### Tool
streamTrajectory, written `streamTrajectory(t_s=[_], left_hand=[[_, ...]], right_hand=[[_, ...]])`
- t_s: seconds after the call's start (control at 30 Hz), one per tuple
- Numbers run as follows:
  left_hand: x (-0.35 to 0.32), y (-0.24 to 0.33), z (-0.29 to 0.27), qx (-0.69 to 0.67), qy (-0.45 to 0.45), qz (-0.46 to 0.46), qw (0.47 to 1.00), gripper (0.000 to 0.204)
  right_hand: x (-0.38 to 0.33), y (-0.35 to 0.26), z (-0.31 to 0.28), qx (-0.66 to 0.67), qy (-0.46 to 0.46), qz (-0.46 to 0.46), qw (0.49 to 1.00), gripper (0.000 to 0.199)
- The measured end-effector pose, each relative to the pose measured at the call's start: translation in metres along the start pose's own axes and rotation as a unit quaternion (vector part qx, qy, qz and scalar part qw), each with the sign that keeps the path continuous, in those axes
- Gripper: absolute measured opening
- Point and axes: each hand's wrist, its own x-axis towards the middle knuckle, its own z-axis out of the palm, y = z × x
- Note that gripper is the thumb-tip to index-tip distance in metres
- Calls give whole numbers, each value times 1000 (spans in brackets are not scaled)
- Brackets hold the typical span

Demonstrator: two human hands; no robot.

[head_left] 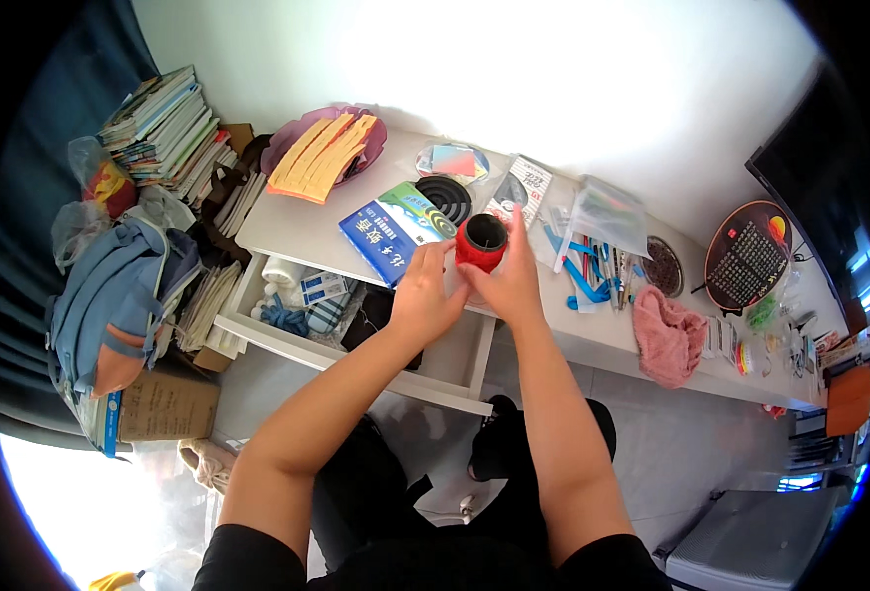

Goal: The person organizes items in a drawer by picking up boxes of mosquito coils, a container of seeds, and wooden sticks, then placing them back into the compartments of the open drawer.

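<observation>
A small red cup with a dark opening on top sits between both hands, just above the front part of the white table. The left hand has its fingers curled against the left side of the cup, and the right hand wraps around the right side with the fingers closed on it — so both hands hold it together. Very near, to the left, lies a blue box with a black spiral coil beside it. Just to the right are blue scissors and pens under a clear plastic bag, so this side is crowded. Farther right, a pink cloth hangs at the table edge, and a round dark board stands beyond it. At the far left corner is a purple plate with yellow paper strips. Under the table top, an open shelf keeps small items. On the left side of the room, a blue backpack rests on a cardboard box, with a stack of books behind. The free space is mostly the grey floor below — the table itself has little open room.
</observation>
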Motion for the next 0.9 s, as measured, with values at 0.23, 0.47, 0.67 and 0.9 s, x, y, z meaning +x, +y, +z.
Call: streamTrajectory(t_s=[0.23,0.47,0.67,0.9], left_hand=[[3,38,-8,-78,-6,-128,989,83],[-7,60,-30,-336,-118,-277,892,54],[-25,73,-38,-353,-171,-313,865,50],[-33,85,-48,-370,-160,-318,858,50]], right_hand=[[9,-30,-42,261,-184,185,929,103],[9,-34,-71,298,-167,178,923,41],[13,-47,-92,378,-163,248,877,22],[-4,-74,-96,360,-205,234,880,15]])
